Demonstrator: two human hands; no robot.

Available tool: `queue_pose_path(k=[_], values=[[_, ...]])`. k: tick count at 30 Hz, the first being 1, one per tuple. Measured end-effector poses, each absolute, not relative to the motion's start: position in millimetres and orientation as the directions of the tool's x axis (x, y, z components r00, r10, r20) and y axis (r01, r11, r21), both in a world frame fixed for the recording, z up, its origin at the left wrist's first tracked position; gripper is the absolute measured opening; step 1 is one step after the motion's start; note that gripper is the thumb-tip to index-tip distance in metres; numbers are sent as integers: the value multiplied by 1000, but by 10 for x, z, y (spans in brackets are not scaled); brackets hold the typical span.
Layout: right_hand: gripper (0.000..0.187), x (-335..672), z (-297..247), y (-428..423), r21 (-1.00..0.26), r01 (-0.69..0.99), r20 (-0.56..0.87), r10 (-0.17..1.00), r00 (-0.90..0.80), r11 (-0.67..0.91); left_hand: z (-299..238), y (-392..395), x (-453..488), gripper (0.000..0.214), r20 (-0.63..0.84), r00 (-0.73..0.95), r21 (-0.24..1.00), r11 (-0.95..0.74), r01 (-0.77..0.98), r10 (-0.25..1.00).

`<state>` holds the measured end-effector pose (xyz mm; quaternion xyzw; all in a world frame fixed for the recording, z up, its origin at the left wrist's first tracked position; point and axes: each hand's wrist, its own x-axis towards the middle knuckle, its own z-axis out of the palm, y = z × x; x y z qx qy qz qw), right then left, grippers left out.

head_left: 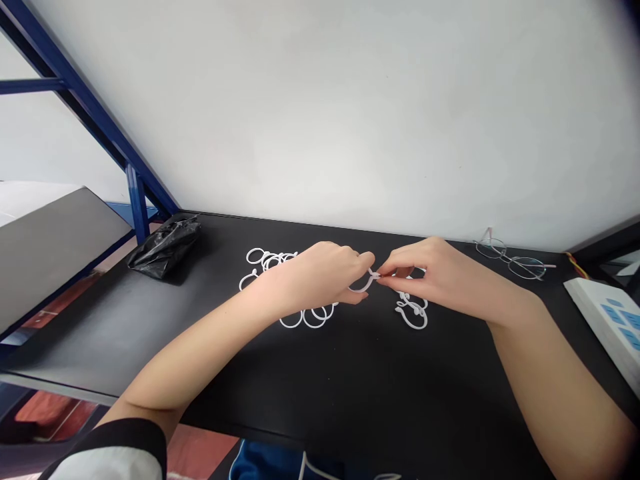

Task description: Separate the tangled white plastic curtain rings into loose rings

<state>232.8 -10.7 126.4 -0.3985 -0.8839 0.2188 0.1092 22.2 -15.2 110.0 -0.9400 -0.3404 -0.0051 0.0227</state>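
A white plastic ring (364,287) is held between both hands above the black tabletop. My left hand (325,270) grips it from the left, its fingers closed around it. With thumb and fingertips, my right hand (427,270) pinches the ring's end, where the two hands nearly meet. Several more white rings (314,319) lie under and behind my left hand, partly covered by it. Below my right hand rests a smaller group of white rings (414,319), which look open at their ends; my hand hides part of them.
A crumpled black plastic bag (166,248) lies at the back left of the black table (320,380). Eyeglasses (515,260) rest near the wall at right, beside a white device with blue buttons (607,320). Blue metal frame bars (95,107) rise at left.
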Motion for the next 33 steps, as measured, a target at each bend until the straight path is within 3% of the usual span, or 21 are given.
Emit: queue_pose_path(k=[7,13,16,33], values=[[24,2320,1252,-119,-449,632,46,722,-690,632,1099,-138,212,25,26,776,9,-776,630,630],[28,2322,1301,-169,-455,605,60,701,-711,653,1172,-137,185,27,-74,782,315,-729,607,619],[29,2328,1327,-194,-467,590,62,690,-722,659,1205,-146,177,27,-95,789,391,-706,591,607],[33,2332,1353,-231,-450,568,58,657,-752,690,1204,-163,188,24,-73,811,421,-719,553,580]])
